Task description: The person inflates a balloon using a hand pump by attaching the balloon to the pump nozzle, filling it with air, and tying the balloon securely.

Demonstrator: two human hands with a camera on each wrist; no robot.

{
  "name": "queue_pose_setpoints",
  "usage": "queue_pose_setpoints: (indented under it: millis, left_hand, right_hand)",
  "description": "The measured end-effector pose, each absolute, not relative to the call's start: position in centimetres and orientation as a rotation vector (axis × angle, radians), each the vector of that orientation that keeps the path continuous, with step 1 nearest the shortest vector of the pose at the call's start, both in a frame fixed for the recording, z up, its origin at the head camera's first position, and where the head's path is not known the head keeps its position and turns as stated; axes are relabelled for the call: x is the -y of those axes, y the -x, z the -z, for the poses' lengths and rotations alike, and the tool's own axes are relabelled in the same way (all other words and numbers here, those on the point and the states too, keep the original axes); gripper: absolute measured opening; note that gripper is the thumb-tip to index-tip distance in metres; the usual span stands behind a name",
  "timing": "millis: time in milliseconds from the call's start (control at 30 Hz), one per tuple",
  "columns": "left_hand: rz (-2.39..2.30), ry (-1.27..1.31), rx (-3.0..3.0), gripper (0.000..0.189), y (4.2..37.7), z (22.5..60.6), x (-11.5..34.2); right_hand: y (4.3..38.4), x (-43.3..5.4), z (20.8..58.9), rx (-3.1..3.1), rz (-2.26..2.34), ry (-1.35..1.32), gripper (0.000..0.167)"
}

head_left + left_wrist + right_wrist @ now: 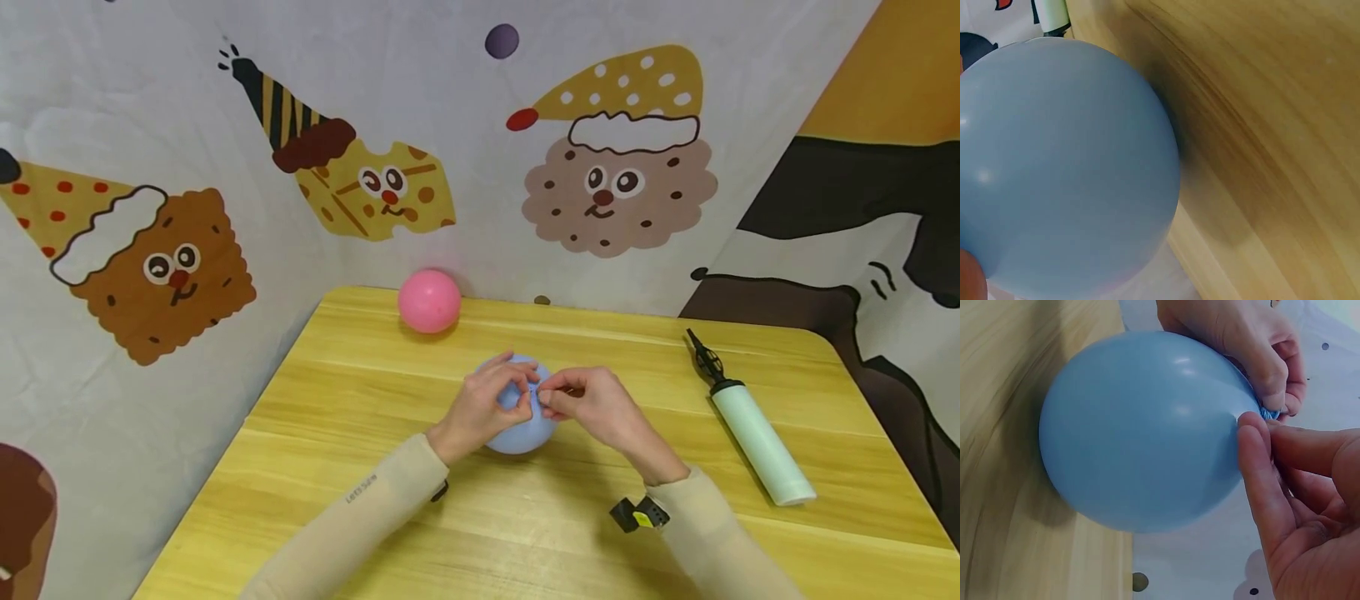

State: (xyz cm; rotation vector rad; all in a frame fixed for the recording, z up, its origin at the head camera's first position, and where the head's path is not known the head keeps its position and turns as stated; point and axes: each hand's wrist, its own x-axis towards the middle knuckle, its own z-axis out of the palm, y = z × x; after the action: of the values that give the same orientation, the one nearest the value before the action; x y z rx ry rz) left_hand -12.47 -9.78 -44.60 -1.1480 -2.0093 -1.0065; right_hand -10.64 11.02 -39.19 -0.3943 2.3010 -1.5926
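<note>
A round, inflated light blue balloon (517, 437) is between the two hands over the middle of the table, its neck upward. My left hand (487, 400) pinches the balloon's twisted neck (1269, 414) between thumb and forefinger. From the other side, my right hand (600, 404) pinches at the base of the same neck, its fingertips right beside the left ones. The fingers partly hide the neck. In the left wrist view the blue balloon (1066, 169) fills much of the picture, with one fingertip (971, 278) at the lower left edge.
A pink balloon (429, 302) sits at the table's back edge. To the right lies a pale green hand pump (761, 446) with a black nozzle (707, 358). Behind the wooden table (525, 533) hangs a cloth (480, 250) printed with cartoon biscuits and cheese.
</note>
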Motion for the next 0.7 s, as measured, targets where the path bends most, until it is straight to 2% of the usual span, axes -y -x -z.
queue_pose_setpoints:
  millis: [367, 467, 700]
  left_hand:
    - [1.158, 1.051, 2.05, 0.022, 12.8, 44.7, 10.1]
    - [1.3, 0.94, 2.088, 0.022, 12.7, 44.6, 10.3]
    - [1.761, 0.508, 2.161, 0.017, 12.4, 44.0, 10.4]
  right_hand:
    - [10.6, -11.7, 39.6, -2.562, 1.486, 0.446, 0.017]
    - [10.5, -12.1, 40.1, -2.64, 1.495, 0.453, 0.029]
    - [10.1, -13.0, 41.3, -2.615, 1.506, 0.518, 0.07]
